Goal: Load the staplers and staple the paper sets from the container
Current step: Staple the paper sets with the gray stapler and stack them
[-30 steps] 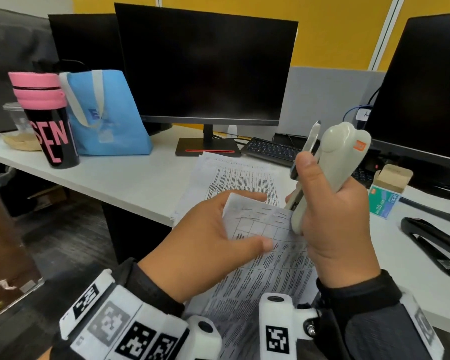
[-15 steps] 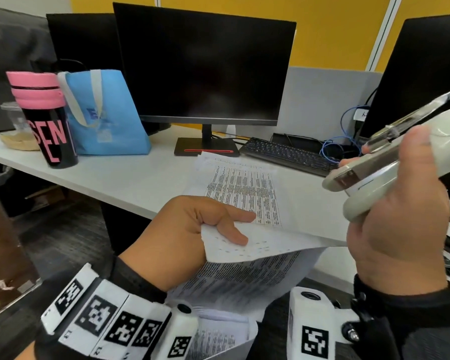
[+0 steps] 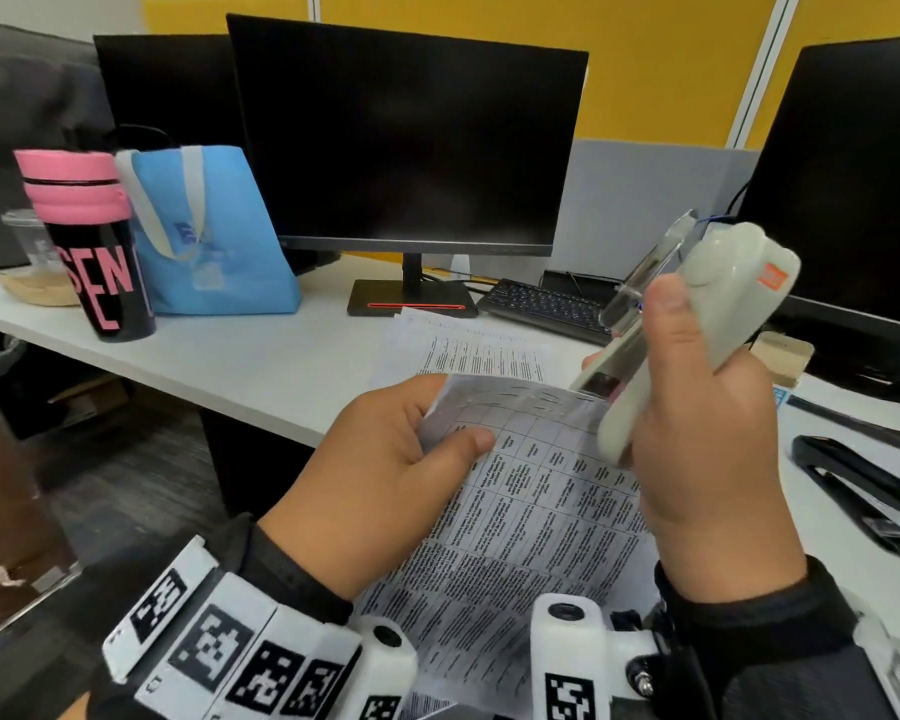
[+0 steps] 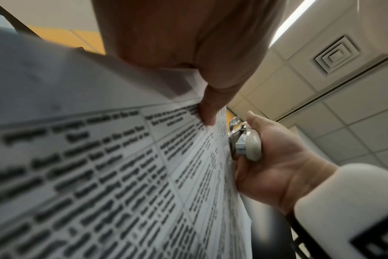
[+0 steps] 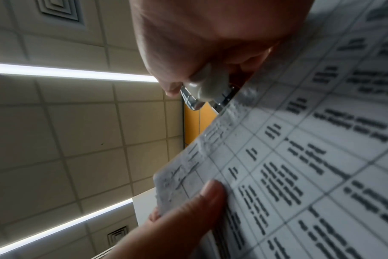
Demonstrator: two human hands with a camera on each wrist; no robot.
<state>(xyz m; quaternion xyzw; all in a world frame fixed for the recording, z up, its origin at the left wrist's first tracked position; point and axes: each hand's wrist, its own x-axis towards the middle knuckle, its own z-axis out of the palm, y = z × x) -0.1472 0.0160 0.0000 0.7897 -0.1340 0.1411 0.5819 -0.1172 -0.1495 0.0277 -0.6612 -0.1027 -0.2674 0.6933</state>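
A paper set (image 3: pixel 531 491) is pinched at its top corner by the left hand (image 3: pixel 385 485), above the counter (image 3: pixel 261 371) edge. The white stapler (image 3: pixel 697 324) is wrapped tight in the right hand's (image 3: pixel 707 459) grip, its mouth at the top edge. Staple marks already line that edge. More printed sheets lie on the counter; a black stapler (image 3: pixel 858 491) lies untouched.

Pink-lidded black tumbler (image 3: pixel 97 262): pink letters "SEN", "E" below.

Cream stapler (image 3: pixel 697 324), pink-black tumbler (image 3: pixel 92 241)
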